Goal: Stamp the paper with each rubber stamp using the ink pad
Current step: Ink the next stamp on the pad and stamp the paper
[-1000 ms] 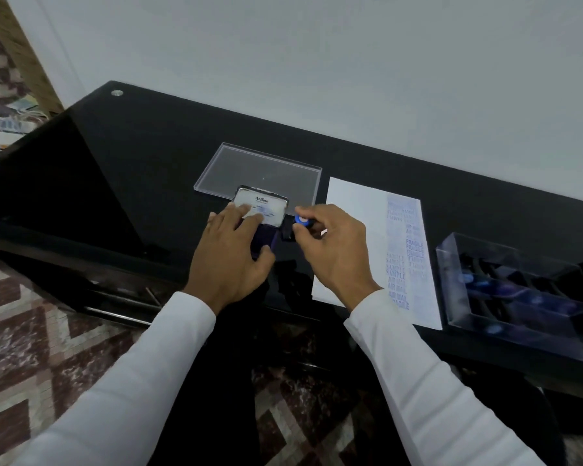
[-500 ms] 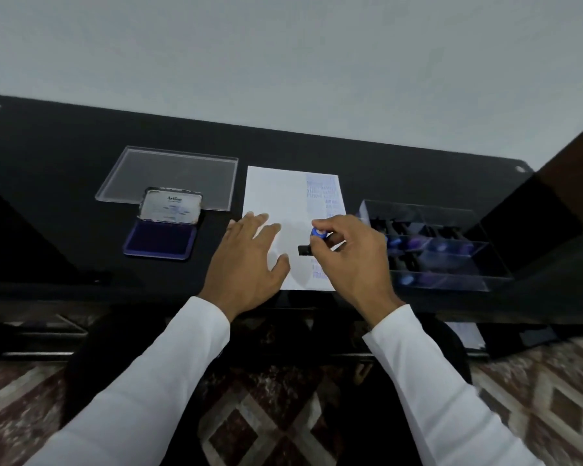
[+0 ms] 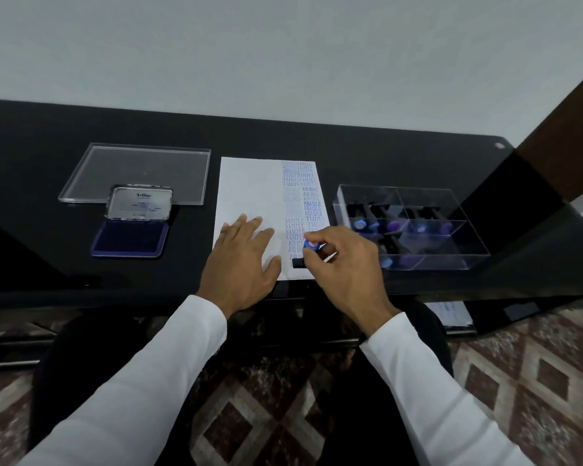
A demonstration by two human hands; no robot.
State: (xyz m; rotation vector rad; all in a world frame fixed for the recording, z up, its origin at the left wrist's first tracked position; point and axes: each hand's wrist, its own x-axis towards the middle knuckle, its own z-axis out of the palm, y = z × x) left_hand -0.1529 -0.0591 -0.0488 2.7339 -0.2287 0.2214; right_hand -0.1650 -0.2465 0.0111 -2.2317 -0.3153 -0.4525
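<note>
Below, black desk (image 3: 350, 142), seemingly glass; left hand (image 3: 241, 260) flat, right hand (image 3: 345, 264) pinching stamp (image 3: 305, 253).

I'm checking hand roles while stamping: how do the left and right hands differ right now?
The left hand lies flat with fingers spread on the paper; the right hand curls round a rubber stamp. The left holds nothing; the right presses the stamp's base onto the sheet's near edge. Both wear white sleeves.

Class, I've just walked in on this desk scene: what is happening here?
A person is stamping a sheet of paper. The right hand pinches a rubber stamp down on the sheet's near right part, below columns of blue prints. The left hand lies flat on the paper. The open ink pad sits to the left, and a clear box of stamps to the right.
</note>
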